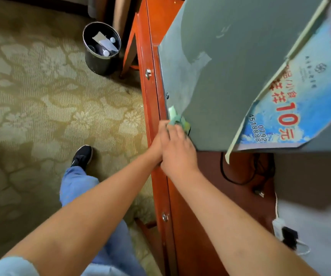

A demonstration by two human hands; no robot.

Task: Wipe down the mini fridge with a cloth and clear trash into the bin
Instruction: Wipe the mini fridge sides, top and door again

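We find the grey mini fridge (230,62) standing on the red-brown wooden desk (152,76), its flat top dull and smeared. A blue printed card (292,108) lies on that top to the right, its long axis running near to far. At the fridge's near-left corner a crumpled green cloth (177,119) is pressed by the right hand (177,150), fingers curled over it. The left hand (157,145) sits just behind; its fingers we cannot tell. On the patterned carpet (41,86) far left stands a round dark bin (100,48) holding trash.
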